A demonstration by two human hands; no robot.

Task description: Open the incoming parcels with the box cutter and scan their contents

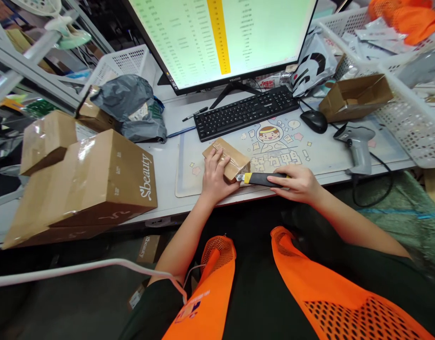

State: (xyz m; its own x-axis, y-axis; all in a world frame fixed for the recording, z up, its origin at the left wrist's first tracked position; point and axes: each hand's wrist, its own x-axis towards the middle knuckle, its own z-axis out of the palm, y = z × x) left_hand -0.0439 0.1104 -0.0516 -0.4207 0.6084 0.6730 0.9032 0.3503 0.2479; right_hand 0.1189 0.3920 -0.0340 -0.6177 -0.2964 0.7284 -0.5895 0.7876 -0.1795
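Observation:
A small brown cardboard box [235, 158] with clear tape lies on the printed desk mat [189, 182], close to the desk's front edge. My left hand [216, 177] grips it from the left, fingers over its top and thumb along the near side. In my right hand [295, 183] is a black and yellow box cutter [262, 179], held level with its tip pointing left. That tip touches or nearly touches the near right end of the box. How far the blade is out I cannot tell.
Behind the box stand a keyboard [246, 111] and a monitor [221, 42]. To the right are a mouse [313, 121], a barcode scanner [357, 146], an open carton [355, 99] and a white basket [412, 123]. Larger cartons [97, 179] and a grey plastic parcel [132, 106] sit left.

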